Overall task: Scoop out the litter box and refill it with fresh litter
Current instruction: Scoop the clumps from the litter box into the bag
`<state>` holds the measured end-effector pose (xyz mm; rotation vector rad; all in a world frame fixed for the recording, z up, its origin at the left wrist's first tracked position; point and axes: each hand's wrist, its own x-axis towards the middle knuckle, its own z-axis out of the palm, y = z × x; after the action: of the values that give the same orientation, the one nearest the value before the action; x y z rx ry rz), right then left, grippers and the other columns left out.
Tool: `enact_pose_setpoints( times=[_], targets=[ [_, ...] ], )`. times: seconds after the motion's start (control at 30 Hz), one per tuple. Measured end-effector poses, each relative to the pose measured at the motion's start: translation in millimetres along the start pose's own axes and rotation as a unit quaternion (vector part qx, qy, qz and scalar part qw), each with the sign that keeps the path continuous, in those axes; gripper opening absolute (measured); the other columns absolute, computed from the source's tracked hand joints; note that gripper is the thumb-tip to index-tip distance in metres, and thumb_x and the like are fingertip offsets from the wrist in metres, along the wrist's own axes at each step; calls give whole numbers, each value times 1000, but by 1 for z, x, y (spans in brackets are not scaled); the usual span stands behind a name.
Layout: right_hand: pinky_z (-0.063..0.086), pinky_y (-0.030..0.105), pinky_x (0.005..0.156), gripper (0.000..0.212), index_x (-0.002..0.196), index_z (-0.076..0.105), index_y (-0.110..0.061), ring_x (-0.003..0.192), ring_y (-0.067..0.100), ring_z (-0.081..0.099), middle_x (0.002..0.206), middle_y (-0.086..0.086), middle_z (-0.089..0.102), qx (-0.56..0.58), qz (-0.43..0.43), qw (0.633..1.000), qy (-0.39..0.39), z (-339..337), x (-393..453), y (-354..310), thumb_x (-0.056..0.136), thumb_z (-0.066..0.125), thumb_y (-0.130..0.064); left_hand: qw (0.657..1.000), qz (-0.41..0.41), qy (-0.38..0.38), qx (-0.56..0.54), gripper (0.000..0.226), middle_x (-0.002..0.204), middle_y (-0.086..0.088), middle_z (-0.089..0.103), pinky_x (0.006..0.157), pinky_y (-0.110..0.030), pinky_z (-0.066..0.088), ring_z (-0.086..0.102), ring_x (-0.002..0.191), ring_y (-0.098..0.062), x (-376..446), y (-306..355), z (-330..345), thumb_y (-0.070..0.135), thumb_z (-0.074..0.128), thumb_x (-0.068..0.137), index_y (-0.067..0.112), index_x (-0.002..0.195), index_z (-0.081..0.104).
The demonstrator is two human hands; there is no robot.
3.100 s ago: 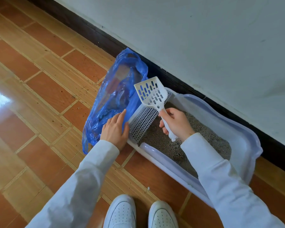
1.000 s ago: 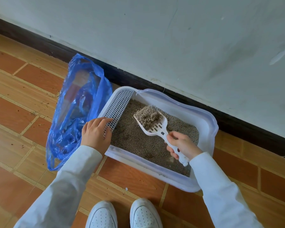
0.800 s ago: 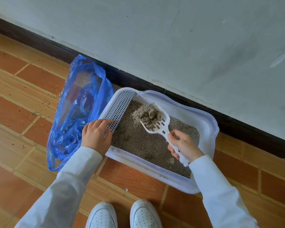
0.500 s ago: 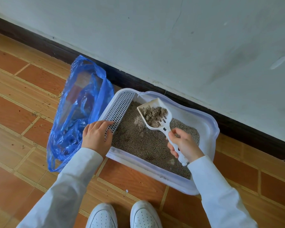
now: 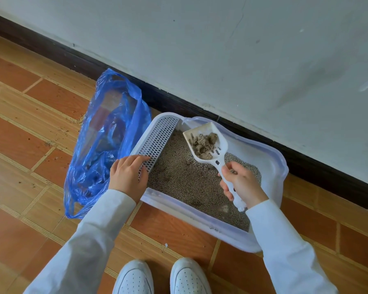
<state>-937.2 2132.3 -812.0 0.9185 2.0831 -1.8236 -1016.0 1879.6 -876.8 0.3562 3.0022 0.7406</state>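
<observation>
A white litter box (image 5: 270,164) with grey litter (image 5: 185,179) sits on the floor against the wall. My right hand (image 5: 241,184) grips the handle of a white slotted scoop (image 5: 208,143), held above the litter at the box's far left end. Brown clumps lie in the scoop's bowl. My left hand (image 5: 126,175) rests with fingers spread on the box's left rim, at the near end of its white grate (image 5: 159,139). A blue plastic bag (image 5: 106,141) lies open on the floor just left of the box.
The grey wall (image 5: 221,49) and its dark baseboard (image 5: 319,166) run right behind the box. Orange tiled floor (image 5: 30,145) with scattered litter specks spreads to the left. My white shoes (image 5: 162,276) stand in front of the box.
The scoop dug into the litter, then rose loaded. Loose grains have sifted out, leaving clumps in the bowl. My left hand stayed on the rim.
</observation>
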Motion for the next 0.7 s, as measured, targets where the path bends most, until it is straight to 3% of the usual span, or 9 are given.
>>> enact_pose_setpoints(
  times=[0.53, 0.7],
  targets=[
    [25, 26, 45, 20, 85, 54, -5, 41, 17, 34, 51, 5, 46, 7, 8, 1000, -26, 6, -1, -6, 100, 49, -19, 1000, 7, 18, -16, 27, 110, -7, 67, 99, -56, 35, 58, 108, -35, -1, -4, -2, 12, 55, 87, 18, 111, 66],
    [26, 27, 43, 21, 88, 54, -3, 41, 17, 34, 54, 7, 45, -20, 8, 999, -48, 15, 4, -10, 100, 47, -19, 997, -27, 61, -38, 29, 114, -11, 63, 86, -53, 42, 55, 105, -39, 0, -14, -6, 13, 49, 85, 14, 108, 67]
  ],
)
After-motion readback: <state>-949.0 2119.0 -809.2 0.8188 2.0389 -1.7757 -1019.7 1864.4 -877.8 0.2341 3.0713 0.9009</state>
